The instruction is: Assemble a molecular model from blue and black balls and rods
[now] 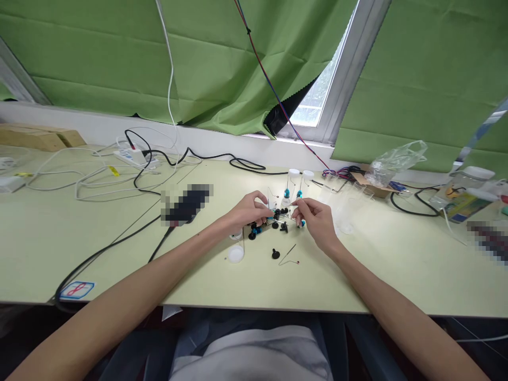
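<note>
My left hand (253, 210) is closed in a pinch above a cluster of small parts, with a small blue piece (271, 214) at its fingertips. My right hand (317, 221) is closed opposite it, thumb and finger together; whatever they hold is too small to make out. Between and below the hands lie several black disc-shaped pieces with stems (284, 227) and a blue part (257, 230). Closer to me are a single black stemmed disc (275, 254), a bent thin wire (288, 255) and a round white cap (235, 254). Behind the hands stand two clear tubes with white tops (293, 173) and blue fittings inside.
A black cable (119, 241) crosses the table's left side beside a blurred dark device (188, 205). White cables and a power strip (135, 156) lie at the back left. To the right are a clear plastic bag (397, 161), a small cardboard box (371, 185) and a plastic container (462, 193).
</note>
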{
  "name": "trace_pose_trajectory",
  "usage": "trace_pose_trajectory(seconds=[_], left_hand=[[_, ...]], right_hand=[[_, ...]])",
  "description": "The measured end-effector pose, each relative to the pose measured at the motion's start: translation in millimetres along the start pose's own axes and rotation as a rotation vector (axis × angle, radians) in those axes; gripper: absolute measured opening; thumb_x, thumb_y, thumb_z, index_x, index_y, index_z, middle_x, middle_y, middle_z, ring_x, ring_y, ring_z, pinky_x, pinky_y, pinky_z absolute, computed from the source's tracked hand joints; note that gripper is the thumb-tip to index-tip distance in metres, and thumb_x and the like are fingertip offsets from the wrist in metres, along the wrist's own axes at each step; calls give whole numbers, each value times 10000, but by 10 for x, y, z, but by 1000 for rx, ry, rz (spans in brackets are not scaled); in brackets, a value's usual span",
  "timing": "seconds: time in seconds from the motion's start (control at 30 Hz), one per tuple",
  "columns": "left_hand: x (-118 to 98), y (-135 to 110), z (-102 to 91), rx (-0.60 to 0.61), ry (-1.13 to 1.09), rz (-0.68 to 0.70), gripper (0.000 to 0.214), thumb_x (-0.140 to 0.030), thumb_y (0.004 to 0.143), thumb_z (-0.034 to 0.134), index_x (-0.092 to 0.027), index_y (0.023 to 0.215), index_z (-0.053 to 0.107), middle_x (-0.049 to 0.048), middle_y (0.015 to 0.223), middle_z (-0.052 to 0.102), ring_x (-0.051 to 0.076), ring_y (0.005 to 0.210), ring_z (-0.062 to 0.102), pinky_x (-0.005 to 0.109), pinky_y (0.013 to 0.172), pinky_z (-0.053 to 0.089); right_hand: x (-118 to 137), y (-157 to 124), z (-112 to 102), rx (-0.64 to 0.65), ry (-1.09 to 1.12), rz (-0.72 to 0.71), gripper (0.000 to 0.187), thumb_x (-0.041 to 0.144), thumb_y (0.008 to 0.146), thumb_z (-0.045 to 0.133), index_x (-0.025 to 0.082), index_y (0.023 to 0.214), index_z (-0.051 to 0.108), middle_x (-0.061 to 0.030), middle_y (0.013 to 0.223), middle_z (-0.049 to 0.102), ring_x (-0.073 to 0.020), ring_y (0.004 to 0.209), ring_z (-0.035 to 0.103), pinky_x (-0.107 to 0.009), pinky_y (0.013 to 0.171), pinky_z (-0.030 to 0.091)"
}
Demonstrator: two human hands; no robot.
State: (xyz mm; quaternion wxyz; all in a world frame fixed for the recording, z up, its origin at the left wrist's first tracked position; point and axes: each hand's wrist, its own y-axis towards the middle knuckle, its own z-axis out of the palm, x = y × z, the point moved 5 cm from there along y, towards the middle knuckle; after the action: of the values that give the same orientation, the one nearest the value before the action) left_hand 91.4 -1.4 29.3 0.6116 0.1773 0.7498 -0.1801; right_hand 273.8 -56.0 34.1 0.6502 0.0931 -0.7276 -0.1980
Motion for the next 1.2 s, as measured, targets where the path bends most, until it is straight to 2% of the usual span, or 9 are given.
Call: trace_pose_trajectory(seconds=[0.13, 0.27, 0.4, 0.53, 0.67, 0.87, 1.2], left_hand=[[-85, -25, 6, -83, 293, 180, 359, -252, 674, 742, -217, 910, 473, -7, 754, 641, 115, 564, 559, 234, 514, 416], [-133, -63, 94, -48, 458, 286, 298, -246, 700, 692, -219, 911, 484, -7, 784, 635, 137, 632, 585, 248, 565, 434], [-120, -75, 151, -1, 566, 322, 300, -269, 726, 676, -230, 960, 492, -12, 802, 647, 144, 637, 571, 258, 578, 406], [-82, -70, 186, 29, 618, 343, 294, -281, 734, 677, -233, 973, 513, -7, 815, 659, 160, 660, 569, 270, 581, 382], [-71, -87, 202, 34, 641, 349, 286, -246, 719, 677, -232, 973, 545, 6, 843, 663, 178, 697, 573, 286, 606, 381], [-85, -126, 213, 43, 696, 372, 246, -242, 726, 674, -233, 958, 593, 13, 834, 657, 200, 729, 572, 298, 612, 362], [-100, -130, 215, 53, 769, 416, 209, -215, 744, 645, -230, 952, 621, 16, 828, 662, 207, 727, 590, 302, 623, 373]], right_hand=[[-4, -12, -5, -13, -198, -59, 297, 465, 899, 592, 198, 820, 692, -14, 644, 647, -132, 503, 533, -271, 520, 439], [-52, -10, 2, 23, -354, -66, 242, 411, 897, 575, 210, 822, 686, -12, 669, 669, -147, 483, 565, -302, 568, 461], [-117, 5, 2, 74, -481, -16, 172, 340, 864, 590, 201, 860, 689, -21, 709, 695, -153, 471, 574, -320, 584, 460], [-160, 6, 19, 124, -577, 8, 185, 307, 839, 597, 187, 934, 700, -52, 841, 730, -144, 497, 554, -311, 564, 437], [-197, 5, 41, 179, -645, -21, 212, 313, 862, 566, 194, 947, 718, -48, 855, 737, -139, 507, 529, -304, 562, 422], [-247, 4, 53, 243, -722, -84, 230, 287, 880, 543, 215, 983, 736, -48, 862, 741, -156, 567, 564, -306, 610, 442], [-230, 2, 34, 223, -696, -86, 223, 265, 883, 553, 217, 1013, 728, -52, 903, 716, -161, 624, 579, -320, 666, 465]])
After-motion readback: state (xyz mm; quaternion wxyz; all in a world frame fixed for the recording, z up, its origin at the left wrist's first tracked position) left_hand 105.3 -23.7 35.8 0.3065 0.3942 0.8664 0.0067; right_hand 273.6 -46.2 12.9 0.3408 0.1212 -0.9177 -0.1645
